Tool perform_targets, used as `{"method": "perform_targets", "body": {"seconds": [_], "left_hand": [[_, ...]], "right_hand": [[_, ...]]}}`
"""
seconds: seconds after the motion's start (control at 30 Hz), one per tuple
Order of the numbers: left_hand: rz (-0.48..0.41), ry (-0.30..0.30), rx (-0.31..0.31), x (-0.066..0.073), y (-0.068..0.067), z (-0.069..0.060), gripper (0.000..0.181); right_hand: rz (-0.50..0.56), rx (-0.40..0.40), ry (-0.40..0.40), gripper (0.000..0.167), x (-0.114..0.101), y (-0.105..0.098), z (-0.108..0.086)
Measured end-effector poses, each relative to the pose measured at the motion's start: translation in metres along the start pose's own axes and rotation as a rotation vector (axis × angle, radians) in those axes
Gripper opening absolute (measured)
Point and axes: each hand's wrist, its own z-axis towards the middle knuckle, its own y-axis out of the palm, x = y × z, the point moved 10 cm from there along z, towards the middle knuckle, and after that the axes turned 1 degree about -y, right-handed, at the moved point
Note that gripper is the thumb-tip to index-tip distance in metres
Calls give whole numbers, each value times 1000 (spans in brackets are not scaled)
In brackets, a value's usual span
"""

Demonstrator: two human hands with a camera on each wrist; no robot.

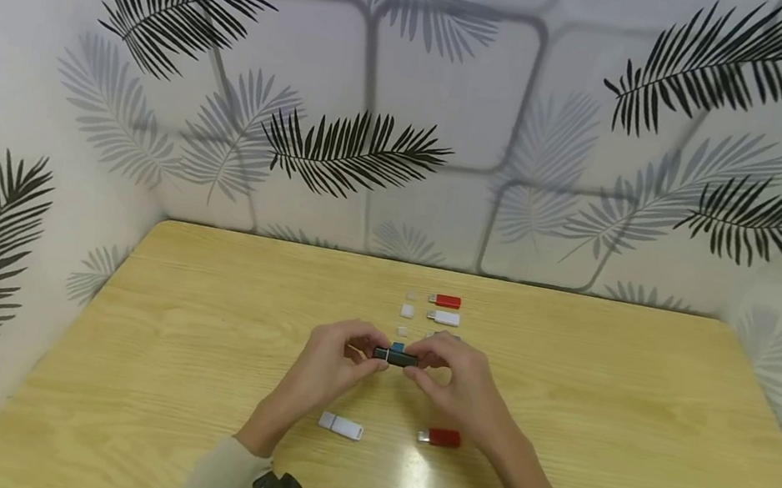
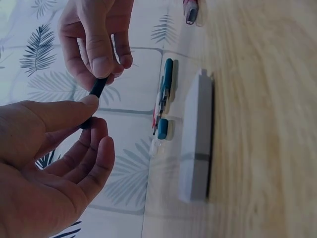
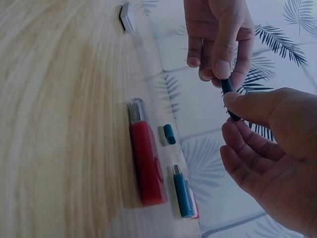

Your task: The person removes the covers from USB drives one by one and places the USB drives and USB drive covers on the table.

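Note:
A black USB stick [image 1: 395,357] is held level above the table, one end in each hand. My left hand [image 1: 336,354] pinches its left end between thumb and fingers. Its right end is pinched the same way by my right hand [image 1: 457,374]. A thin pale line crosses the stick near the left fingers; in the left wrist view the black stick [image 2: 98,88] is partly covered by both thumbs. Just behind it lies a blue cap [image 1: 397,347]. Nearer me are a capped white USB stick [image 1: 341,426] on the left and an uncapped red USB stick [image 1: 443,437] on the right.
Farther back lie another red USB stick [image 1: 446,301], another white USB stick [image 1: 446,318] and a blue one [image 3: 183,196], partly hidden by my right hand in the head view. Small pale caps [image 1: 407,311] lie left of them. A leaf-patterned wall [image 1: 433,217] borders the wooden table [image 1: 198,316].

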Motion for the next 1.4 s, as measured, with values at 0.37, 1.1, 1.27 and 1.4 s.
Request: {"method": "perform_targets", "body": {"seconds": [0.37, 1.1, 1.27, 1.4], "left_hand": [[-35, -1, -27, 1, 12, 17, 15], [-90, 26, -92, -4, 19, 16, 18], [-80, 31, -96, -5, 19, 15, 17], [-81, 38, -99, -3, 17, 15, 15]], "right_hand": [[-64, 4, -10, 21, 8, -16, 0], [-37, -42, -25, 23, 10, -15, -3], [-41, -44, -31, 24, 11, -13, -3], [-31, -48, -31, 24, 9, -14, -1]]}}
